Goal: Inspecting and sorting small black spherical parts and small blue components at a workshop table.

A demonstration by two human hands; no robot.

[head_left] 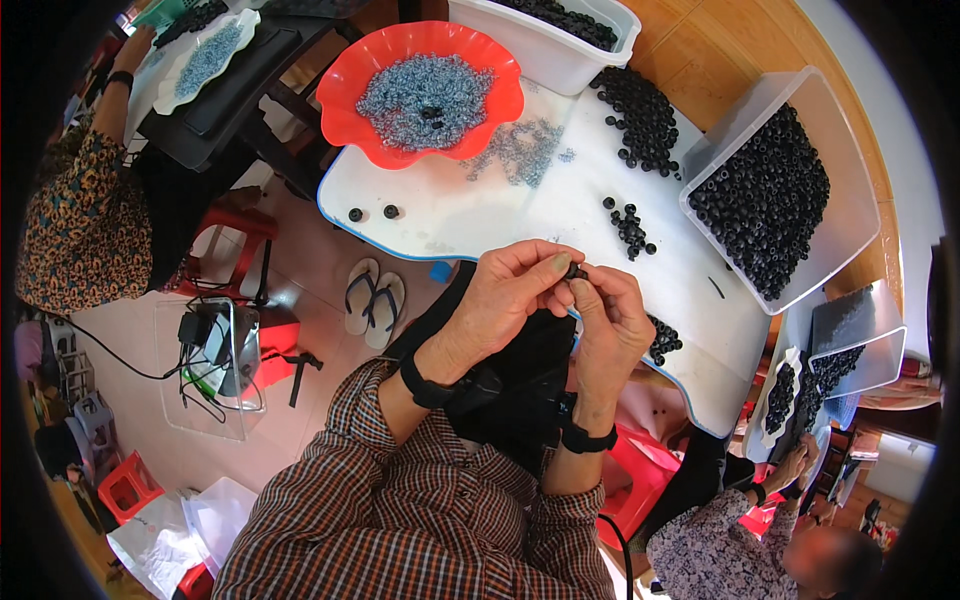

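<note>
Above the table's near edge, my left hand [508, 292] and my right hand [612, 318] meet, fingertips pinched together. Between them is a small round black part [574, 271], mostly covered by thumbs and fingers. Whether a second tiny piece is pinched with it, I cannot make out. On the white table [460, 215] beyond my hands lie a small cluster of similar black parts [630, 230] and two single ones [391, 211] to the left. A red scalloped bowl [340, 100] holds a heap of small translucent grey-blue pieces, with a few black parts on top.
Loose translucent pieces [515, 150] lie beside the bowl. A tilted clear bin [845, 215] of black parts stands right, a white tub [565, 75] behind. Co-workers sit left [85, 230] and lower right [710, 540]. Slippers [372, 305] lie on the floor.
</note>
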